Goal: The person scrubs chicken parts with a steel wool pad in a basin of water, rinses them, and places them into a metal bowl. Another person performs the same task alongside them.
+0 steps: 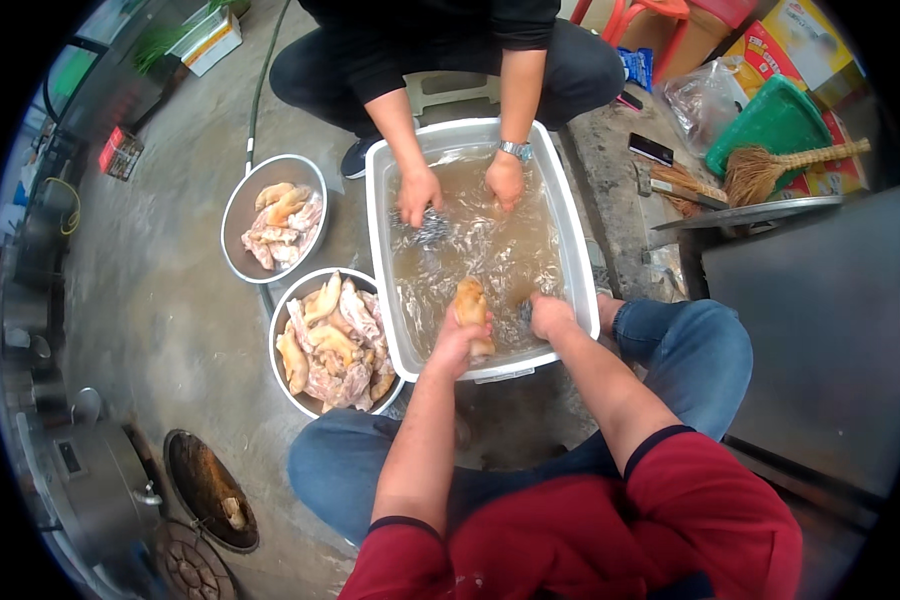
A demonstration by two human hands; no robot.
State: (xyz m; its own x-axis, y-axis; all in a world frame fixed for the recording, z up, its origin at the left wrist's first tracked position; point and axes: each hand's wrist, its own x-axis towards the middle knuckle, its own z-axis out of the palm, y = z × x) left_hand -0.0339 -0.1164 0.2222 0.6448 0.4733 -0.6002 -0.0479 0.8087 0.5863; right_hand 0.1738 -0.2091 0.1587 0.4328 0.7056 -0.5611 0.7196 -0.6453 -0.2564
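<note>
Nearest you, your left hand [455,343] had its fingers clamped round a pale trotter [471,299], just inside the near rim of the white tub [500,371]. The trotter's long axis ran near to far, its far end leaning slightly left and clear of the grip, above the murky water [510,260]. Your right hand [550,317] sat just to the right, apart from the trotter, with a small dark object [526,312] at its fingertips; the water hid too much to tell whether those fingers were closed on it. So the left hand was the nearer one, already in contact, and the trotter lay to the left of your right fingers. More trotters filled the near bowl [280,372] left of the tub, and others lay in the far bowl [229,235]. Across the tub, a co-worker's hand [420,197] touched a metallic scourer [429,228]. As for print, the yellow box [808,38] at the far right carried bold lettering and the blue packet [637,66] beside that area showed pale marks, too small to make out.
</note>
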